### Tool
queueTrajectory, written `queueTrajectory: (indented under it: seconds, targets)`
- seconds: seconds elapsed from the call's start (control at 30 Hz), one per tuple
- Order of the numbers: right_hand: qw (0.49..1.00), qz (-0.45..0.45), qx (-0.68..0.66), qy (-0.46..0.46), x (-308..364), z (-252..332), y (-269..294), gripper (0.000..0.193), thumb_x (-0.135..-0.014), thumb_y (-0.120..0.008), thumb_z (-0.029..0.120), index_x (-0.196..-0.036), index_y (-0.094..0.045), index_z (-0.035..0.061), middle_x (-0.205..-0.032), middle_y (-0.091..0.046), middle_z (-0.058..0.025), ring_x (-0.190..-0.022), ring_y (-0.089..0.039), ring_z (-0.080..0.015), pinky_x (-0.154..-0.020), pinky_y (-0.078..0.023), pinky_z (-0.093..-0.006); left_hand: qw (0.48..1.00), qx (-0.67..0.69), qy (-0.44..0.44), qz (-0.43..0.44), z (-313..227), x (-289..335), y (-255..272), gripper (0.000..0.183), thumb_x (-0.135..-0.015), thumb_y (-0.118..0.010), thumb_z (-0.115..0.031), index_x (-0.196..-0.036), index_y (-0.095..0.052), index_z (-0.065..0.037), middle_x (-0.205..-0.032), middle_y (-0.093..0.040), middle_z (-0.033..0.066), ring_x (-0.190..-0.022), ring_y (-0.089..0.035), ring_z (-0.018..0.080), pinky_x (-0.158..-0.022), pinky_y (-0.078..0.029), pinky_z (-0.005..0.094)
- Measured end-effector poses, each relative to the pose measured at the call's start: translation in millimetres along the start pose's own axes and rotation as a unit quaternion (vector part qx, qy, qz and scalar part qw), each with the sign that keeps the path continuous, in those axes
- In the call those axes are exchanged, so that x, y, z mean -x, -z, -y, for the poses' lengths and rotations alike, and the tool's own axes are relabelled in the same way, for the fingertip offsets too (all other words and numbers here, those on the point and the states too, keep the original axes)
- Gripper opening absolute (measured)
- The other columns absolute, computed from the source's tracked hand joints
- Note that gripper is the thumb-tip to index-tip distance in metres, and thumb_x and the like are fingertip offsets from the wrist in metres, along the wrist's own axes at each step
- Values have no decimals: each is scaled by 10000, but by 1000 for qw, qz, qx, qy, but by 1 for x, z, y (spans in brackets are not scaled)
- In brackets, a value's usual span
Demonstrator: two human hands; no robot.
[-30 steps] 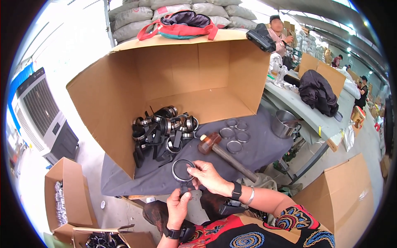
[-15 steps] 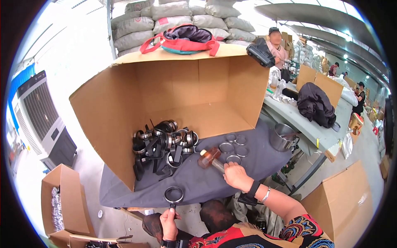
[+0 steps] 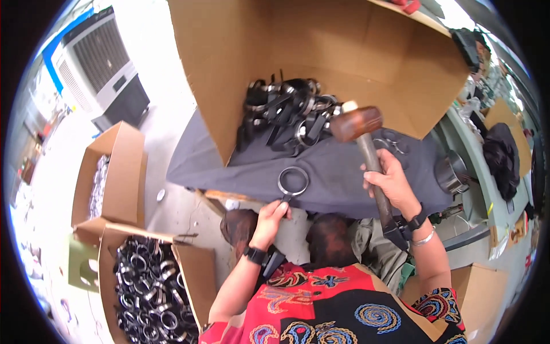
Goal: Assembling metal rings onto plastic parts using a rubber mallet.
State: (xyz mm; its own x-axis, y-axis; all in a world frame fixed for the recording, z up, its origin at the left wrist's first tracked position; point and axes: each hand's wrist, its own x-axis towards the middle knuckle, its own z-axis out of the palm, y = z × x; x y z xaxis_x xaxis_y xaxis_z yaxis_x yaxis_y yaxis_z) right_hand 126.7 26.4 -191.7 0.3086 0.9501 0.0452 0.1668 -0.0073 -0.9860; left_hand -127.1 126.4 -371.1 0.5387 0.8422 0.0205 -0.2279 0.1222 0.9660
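My left hand (image 3: 270,221) is closed on the short black handle of a round metal ring (image 3: 280,189), which it holds up at the near edge of a cloth-covered table (image 3: 217,166). My right hand (image 3: 391,179) grips the wooden shaft of a mallet (image 3: 356,124). The mallet's brown head is raised above the table, to the right of and beyond the held ring. Behind it lies a heap of black-handled metal rings (image 3: 286,109). A few loose rings (image 3: 395,140) on the cloth are partly hidden by my right hand and the mallet.
A large open carton (image 3: 344,54) stands on its side around the heap. At the table's right sits a metal pot (image 3: 451,172). Lower left, a carton (image 3: 106,281) is full of black-handled rings (image 3: 152,286); another carton (image 3: 117,172) is beyond it. An air cooler (image 3: 103,63) stands far left.
The view has tipped down and shifted. My right hand has lifted the mallet from low over the table near the loose rings. The left hand still holds the handled ring.
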Motion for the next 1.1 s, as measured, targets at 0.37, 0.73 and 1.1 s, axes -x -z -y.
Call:
queueTrajectory:
  seconds: [0.37,0.73,1.1]
  targets:
    - [919,140,305,205,-4,2,-64,594,-881,-542,64,-1443,-359,130,-775,-548,-148,-652,-557,-280,-652,-471,-369,997,58,28,36,2,8,20,270,-936,-576,-238,-769,-630,-33,-684,-594,14,-673,-540,114,-697,-427,259]
    - [882,40,353,310,-16,14,-76,626,-866,-549,64,-1450,-352,176,-736,-527,-204,-670,-565,-365,-649,-463,-419,998,48,20,18,-1,10,16,273,-935,-579,-231,-755,-629,-32,-668,-592,16,-649,-533,112,-683,-428,260]
    - [913,9,290,285,-10,-3,-59,622,-849,-553,39,-1436,-369,132,-829,-592,-213,-677,-566,-340,-676,-475,-389,999,32,28,4,-2,3,13,288,-948,-550,-227,-745,-618,-34,-694,-599,20,-683,-531,110,-696,-421,270]
